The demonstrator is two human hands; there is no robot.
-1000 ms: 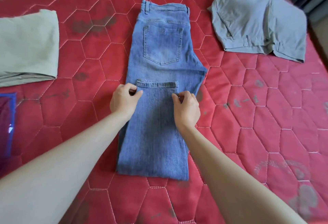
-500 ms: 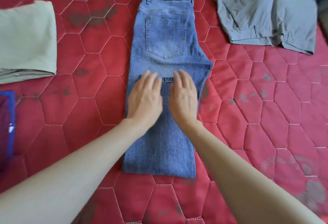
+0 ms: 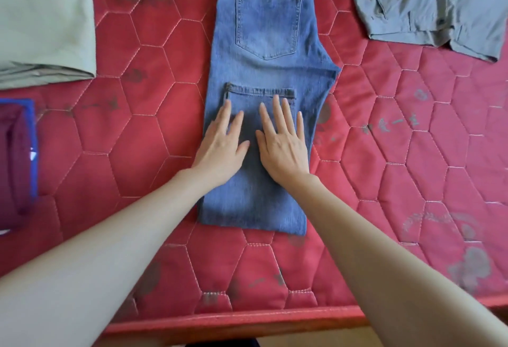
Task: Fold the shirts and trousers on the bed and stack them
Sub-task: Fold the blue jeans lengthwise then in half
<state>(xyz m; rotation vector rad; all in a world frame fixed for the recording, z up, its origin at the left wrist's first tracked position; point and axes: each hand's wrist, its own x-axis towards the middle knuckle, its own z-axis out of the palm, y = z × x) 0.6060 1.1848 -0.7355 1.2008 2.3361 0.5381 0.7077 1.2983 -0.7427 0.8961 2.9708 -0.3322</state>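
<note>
I see both hands, left hand [image 3: 224, 144] and right hand [image 3: 284, 144], pressing flat with straight fingers on folded blue jeans [image 3: 268, 69] on a red bed [image 3: 412, 181].

single head-worn view, looking forward and steeply down over both forearms at close range; left hand [image 3: 220, 146] and right hand [image 3: 283, 146] sit centre-frame, bed [image 3: 398, 181] edge nearest the wearer.

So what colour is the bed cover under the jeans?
Red bed cover, quilted in hexagons, with faded grey marks; head view.
</note>
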